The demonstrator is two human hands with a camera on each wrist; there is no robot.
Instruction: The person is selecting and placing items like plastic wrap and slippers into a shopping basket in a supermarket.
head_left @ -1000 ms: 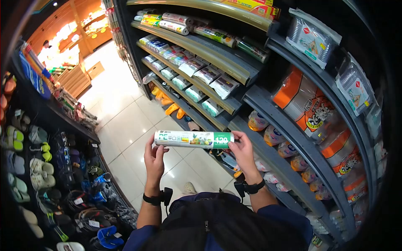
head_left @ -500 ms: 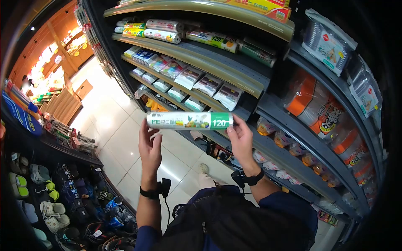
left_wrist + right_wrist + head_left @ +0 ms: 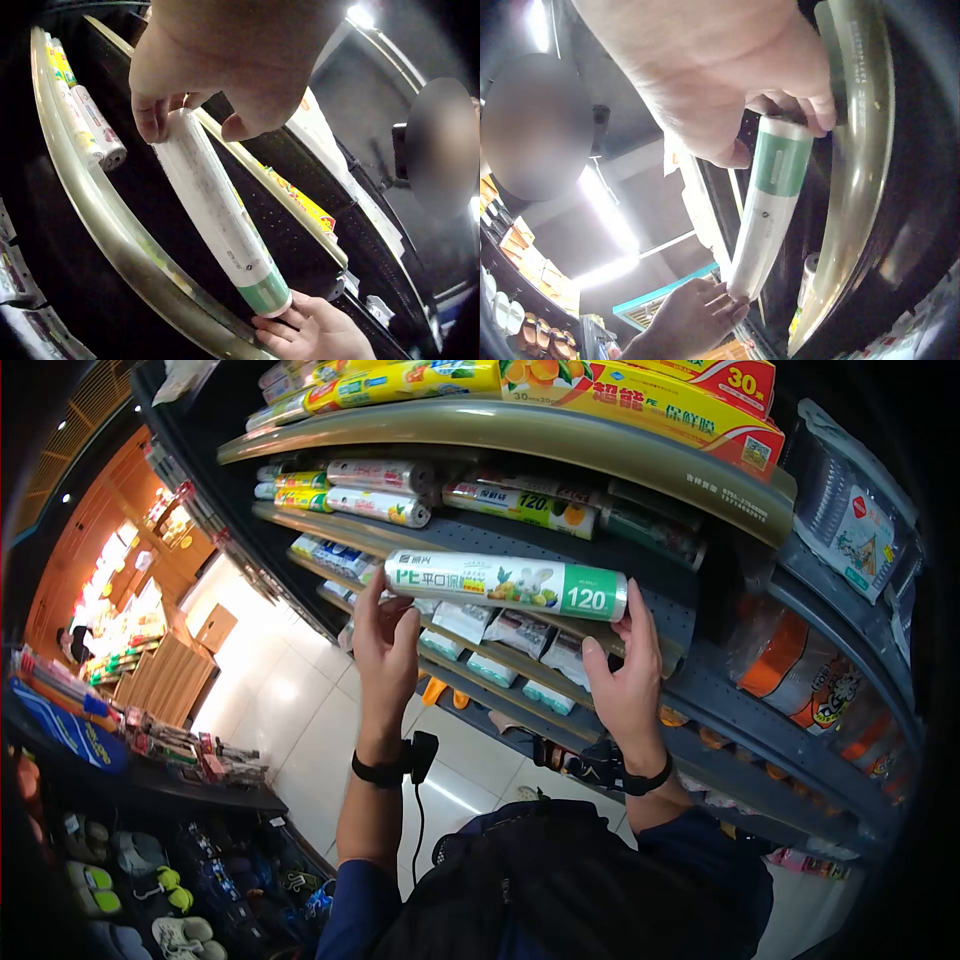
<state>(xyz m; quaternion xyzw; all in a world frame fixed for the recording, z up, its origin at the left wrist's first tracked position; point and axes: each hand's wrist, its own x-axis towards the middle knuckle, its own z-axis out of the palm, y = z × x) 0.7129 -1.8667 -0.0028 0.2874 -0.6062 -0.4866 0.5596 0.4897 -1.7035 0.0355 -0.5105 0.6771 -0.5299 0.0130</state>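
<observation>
While the left hand [image 3: 386,652] grips the roll [image 3: 505,585] at nine o'clock, the right hand [image 3: 630,685] seems clamped on it at three

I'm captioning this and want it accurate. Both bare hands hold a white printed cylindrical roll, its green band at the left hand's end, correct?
Not quite: the head view shows the green band at the end by the right hand. It and the left hand do hold the white roll.
</observation>
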